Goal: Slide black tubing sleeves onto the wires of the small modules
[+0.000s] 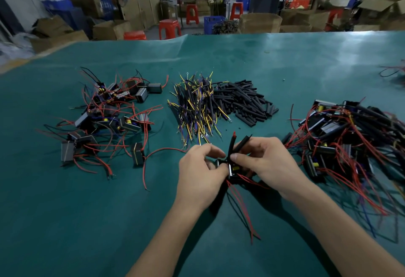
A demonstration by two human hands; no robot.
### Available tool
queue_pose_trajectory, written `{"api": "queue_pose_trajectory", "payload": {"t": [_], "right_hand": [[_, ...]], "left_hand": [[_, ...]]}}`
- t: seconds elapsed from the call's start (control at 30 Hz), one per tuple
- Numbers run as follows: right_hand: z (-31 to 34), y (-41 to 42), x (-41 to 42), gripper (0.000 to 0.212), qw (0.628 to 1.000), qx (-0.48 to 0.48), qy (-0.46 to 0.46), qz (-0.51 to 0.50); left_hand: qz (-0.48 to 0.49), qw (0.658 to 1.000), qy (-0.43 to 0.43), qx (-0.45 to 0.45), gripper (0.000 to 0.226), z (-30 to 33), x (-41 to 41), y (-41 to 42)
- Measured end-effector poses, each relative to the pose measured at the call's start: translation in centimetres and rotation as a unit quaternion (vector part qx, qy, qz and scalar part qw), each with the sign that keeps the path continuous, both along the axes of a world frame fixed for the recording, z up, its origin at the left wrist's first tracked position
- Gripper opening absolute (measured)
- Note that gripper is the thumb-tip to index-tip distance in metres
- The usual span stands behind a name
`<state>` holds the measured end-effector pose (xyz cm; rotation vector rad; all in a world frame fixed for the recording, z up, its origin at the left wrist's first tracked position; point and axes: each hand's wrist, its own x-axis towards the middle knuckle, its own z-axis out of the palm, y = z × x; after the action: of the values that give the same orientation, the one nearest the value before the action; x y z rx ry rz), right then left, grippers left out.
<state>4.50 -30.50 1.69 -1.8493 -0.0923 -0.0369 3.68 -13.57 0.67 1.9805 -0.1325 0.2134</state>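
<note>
- Left hand & right hand together near centre, just above the desk, both clamped on one module.
- Left hand: fingers curled round the module's left side; thumb & forefinger pinch near its top.
- Right hand: thumb presses at the base of a sleeve; fingers curl behind a 2nd sleeve.
- 1st sleeve stands nearly upright from the module, red wire tip poking out its top.
- 2nd sleeve tilts up-right, partly hidden by the right fingers; can't tell what's inside it.
- Loose red wires hang from the module toward the near edge, lying on the desk.
- Far left: pile of modules w/ bare red & black wires.
- Far centre: heap of yellow/blue leads w/ ring terminals, touching the heap of sleeves just to its right.
- Right: second module pile, many wires w/ black sleeves on, red leads trailing toward the near side.
- Beyond the desk: cardboard boxes, red stools, blue crates, blurred; ppl seated at benches far right.
</note>
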Motion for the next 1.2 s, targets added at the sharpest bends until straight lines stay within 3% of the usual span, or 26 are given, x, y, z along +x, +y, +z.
{"api": "queue_pose_trajectory", "payload": {"t": [0.07,0.13,0.2,0.33,0.53,0.7,0.83,0.93,1.07,1.2], "right_hand": [[0.0,0.1,-0.2,0.01,1.0,-0.007,-0.005,0.01],[0.0,0.4,-0.3,0.012,1.0,-0.015,-0.011,0.015],[0.1,0.5,-0.3,0.022,0.999,-0.03,-0.024,0.011],[0.0,0.9,-0.6,0.036,0.995,-0.08,-0.059,-0.008],[0.3,1.0,-0.7,0.033,0.98,-0.171,-0.102,-0.018],[1.2,-0.6,-0.3,0.02,0.969,-0.241,-0.062,-0.008],[2.5,-2.6,1.0,0.022,0.984,-0.163,-0.036,-0.068],[4.3,-2.2,2.5,0.022,0.992,-0.121,-0.022,-0.04],[6.5,0.5,7.2,0.015,0.963,-0.263,-0.034,0.036],[6.4,2.9,12.9,0.01,0.907,-0.415,-0.067,-0.011]], "left_hand": [[0.009,0.999,-0.051,0.014,0.012,0.1,0.1,-0.4],[0.002,0.997,-0.079,0.027,0.021,0.1,0.3,-0.9],[-0.03,0.996,-0.074,0.032,0.031,-0.1,0.5,-1.2],[-0.068,0.994,-0.077,-0.022,0.025,-0.6,0.9,-1.0],[-0.058,0.992,-0.101,-0.044,0.022,-0.9,0.9,-0.9],[-0.06,0.993,-0.1,-0.032,0.019,-1.1,0.7,-1.2],[-0.064,0.993,-0.1,-0.01,0.014,-1.2,0.6,-1.3],[-0.062,0.993,-0.104,0.006,0.013,-1.3,0.7,-1.4],[-0.034,0.992,-0.112,0.037,0.014,-1.5,0.9,-1.2],[-0.029,0.993,-0.109,0.041,0.015,-1.4,0.9,-1.1]]}}
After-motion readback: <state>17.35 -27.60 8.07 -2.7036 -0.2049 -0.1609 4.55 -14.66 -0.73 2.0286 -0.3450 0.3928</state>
